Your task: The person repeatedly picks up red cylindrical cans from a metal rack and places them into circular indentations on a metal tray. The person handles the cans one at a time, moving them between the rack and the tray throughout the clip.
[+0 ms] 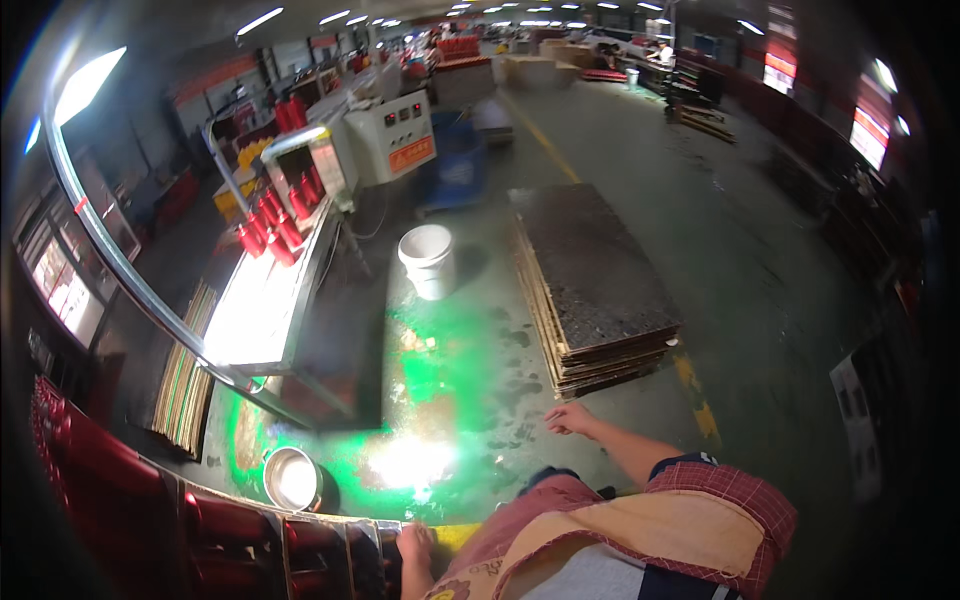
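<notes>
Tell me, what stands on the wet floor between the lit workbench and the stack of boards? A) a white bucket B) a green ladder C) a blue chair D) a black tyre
A: a white bucket stands on the floor left of the stack of boards.

The person wears a short-sleeved shirt in a red check with thin pale lines; its sleeve [725,485] ends above the elbow at about four o'clock, edged by a dark blue cuff band. A tan apron [640,530] with a pale border lies across the chest and lap. Below it shows dusty red-brown cloth over the leg [540,510], and a grey patch at six o'clock. Both forearms are bare; the right hand [570,418] wears no glove, nor does the left hand [415,545].
</notes>
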`<state>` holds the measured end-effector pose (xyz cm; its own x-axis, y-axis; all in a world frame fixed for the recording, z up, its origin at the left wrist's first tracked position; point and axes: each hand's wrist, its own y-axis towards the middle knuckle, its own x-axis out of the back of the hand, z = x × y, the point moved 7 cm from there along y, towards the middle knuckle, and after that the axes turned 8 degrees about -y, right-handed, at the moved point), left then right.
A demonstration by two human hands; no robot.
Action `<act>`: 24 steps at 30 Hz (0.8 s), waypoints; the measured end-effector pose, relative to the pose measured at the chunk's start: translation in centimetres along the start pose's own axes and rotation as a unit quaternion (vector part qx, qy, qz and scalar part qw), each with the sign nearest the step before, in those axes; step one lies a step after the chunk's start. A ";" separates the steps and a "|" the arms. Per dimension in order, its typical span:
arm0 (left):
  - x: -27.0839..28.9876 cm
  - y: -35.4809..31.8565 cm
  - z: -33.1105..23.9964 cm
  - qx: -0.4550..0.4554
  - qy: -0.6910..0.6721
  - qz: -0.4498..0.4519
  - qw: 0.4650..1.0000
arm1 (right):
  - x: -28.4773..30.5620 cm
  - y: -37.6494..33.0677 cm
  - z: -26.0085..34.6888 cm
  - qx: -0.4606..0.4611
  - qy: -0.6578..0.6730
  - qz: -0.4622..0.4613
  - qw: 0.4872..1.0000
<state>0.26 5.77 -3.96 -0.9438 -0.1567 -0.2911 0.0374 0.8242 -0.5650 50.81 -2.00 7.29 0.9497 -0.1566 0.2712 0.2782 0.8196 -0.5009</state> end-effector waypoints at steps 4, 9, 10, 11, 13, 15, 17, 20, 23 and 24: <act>-8.3 0.8 -11.4 -0.082 0.009 0.079 0.993 | 2.4 9.8 0.8 -0.048 -0.015 -0.001 0.999; -8.5 3.3 -18.1 -0.063 -0.114 -0.078 0.988 | -2.8 27.9 9.2 -0.011 -0.060 0.083 0.995; -7.8 2.8 -19.3 -0.073 -0.117 -0.137 0.981 | -6.0 31.4 12.1 0.020 -0.074 0.120 0.990; -7.7 2.4 -20.4 -0.077 -0.124 -0.196 0.970 | -8.7 34.9 15.9 0.048 -0.100 0.149 0.983; -7.7 0.3 -23.6 -0.119 -0.151 -0.268 0.944 | -16.0 39.1 23.9 0.124 -0.112 0.259 0.951; -7.6 -2.6 -27.3 -0.205 -0.196 -0.315 0.906 | -24.9 40.3 31.8 0.231 -0.126 0.394 0.881; -7.8 -7.1 -32.1 -0.295 -0.153 -0.371 0.867 | -32.9 38.8 39.7 0.317 -0.072 0.473 0.819; -9.5 -15.5 -38.2 -0.394 -0.030 -0.502 0.769 | -42.7 34.8 47.8 0.339 -0.112 0.558 0.749; -10.9 -23.8 -44.3 -0.475 0.064 -0.602 0.639 | -50.9 27.4 55.1 0.331 -0.089 0.649 0.680; -11.5 -26.3 -46.2 -0.504 0.111 -0.621 0.590 | -53.4 24.2 57.6 0.365 -0.088 0.661 0.650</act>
<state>-5.00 11.02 49.90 -0.0612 -0.9975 0.0356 -0.8364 0.0708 0.5435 -1.44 57.98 28.03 0.2404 0.9629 0.1227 -0.9672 0.2269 0.1142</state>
